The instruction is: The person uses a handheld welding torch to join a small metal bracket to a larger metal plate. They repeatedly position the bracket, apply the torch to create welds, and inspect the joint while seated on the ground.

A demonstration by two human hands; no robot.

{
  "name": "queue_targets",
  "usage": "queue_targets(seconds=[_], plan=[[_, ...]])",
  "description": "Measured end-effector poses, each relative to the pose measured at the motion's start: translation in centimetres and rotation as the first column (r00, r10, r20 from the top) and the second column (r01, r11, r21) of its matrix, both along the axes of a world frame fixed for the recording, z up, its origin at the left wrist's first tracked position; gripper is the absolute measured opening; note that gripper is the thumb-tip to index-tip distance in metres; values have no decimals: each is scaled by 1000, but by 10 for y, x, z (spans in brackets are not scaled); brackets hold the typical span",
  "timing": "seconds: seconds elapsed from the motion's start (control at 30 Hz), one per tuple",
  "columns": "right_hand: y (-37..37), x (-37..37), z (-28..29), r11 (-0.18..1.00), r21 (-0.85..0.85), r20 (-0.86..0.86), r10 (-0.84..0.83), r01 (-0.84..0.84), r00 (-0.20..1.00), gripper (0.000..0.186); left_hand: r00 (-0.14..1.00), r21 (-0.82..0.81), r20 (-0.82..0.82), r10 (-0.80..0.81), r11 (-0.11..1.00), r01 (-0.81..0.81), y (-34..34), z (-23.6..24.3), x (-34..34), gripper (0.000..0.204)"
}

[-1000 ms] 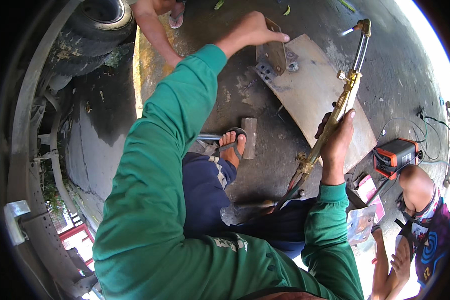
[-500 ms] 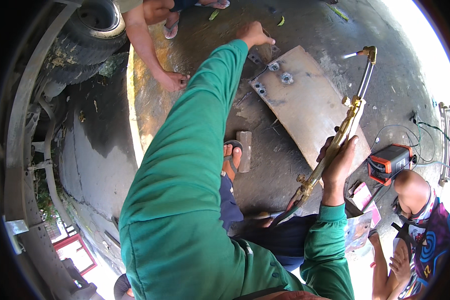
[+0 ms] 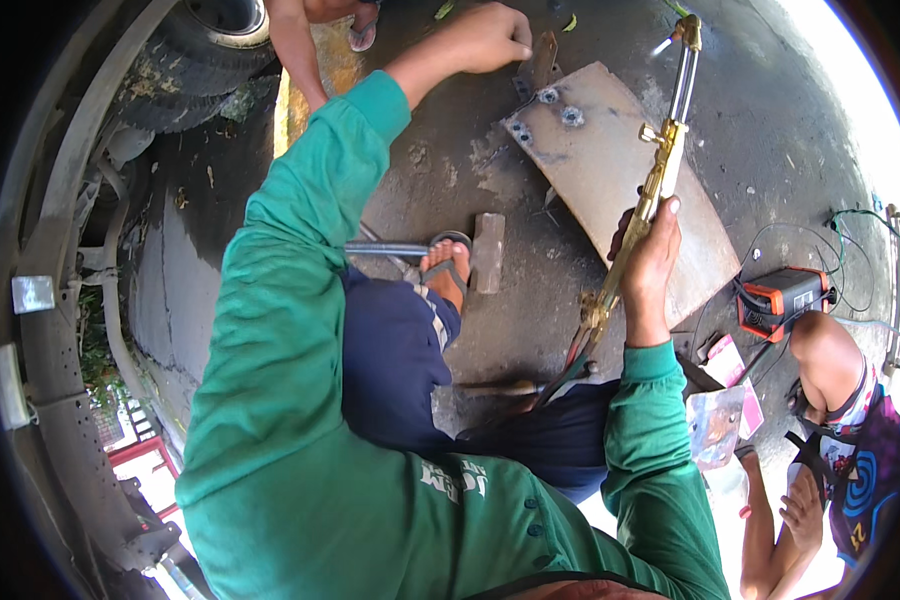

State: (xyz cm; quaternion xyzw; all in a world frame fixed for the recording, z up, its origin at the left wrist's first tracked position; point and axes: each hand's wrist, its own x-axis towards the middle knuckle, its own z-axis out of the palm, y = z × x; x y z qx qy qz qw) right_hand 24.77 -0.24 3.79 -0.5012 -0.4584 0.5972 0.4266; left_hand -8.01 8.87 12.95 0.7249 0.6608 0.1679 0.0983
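My left hand (image 3: 484,40) is raised near a small dark metal piece (image 3: 542,62), fingers curled; whether they hold anything is hidden. That piece is at the upper end of a large curved steel plate (image 3: 650,220), which has several burnt-edged holes. My right hand (image 3: 650,250) is closed round a brass cutting torch (image 3: 660,170), held upright over the plate with a small flame at its head and hoses trailing from its lower end.
A co-worker's arm (image 3: 295,55) is at upper left. Another person (image 3: 820,370) is at right, beside an orange-black machine (image 3: 780,305) with cables. A truck tyre (image 3: 205,30) and frame (image 3: 60,250) line the left. A sledgehammer (image 3: 488,250) lies by my foot.
My left hand was at the small metal piece, reached further out, and has drawn back up-left from it, fingers more curled. The torch in my right hand has shifted slightly left.
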Motion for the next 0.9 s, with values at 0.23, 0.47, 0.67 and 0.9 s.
queue_targets(seconds=[0.23, 0.47, 0.67, 0.9], plan=[[-8, -2, -1, 998, 50, 109, 32, -37, 994, 58, 988, -337, 13, -156, 929, 151, -64, -16, 121, 61], [-20, 7, 5, 986, -131, 42, 108, -102, 993, 56, 941, -341, 325, 97, 940, 21, -89, -5, 165, 70], [-26, -9, 5, 950, -227, 35, 227, -213, 973, 57, 975, -337, 197, 105, 941, -33, -87, -43, 130, 68], [-9, -32, 0, 896, -272, 159, 402, -351, 902, 62, 906, -503, 393, 160, 862, 66, -81, -66, 86, 55]])
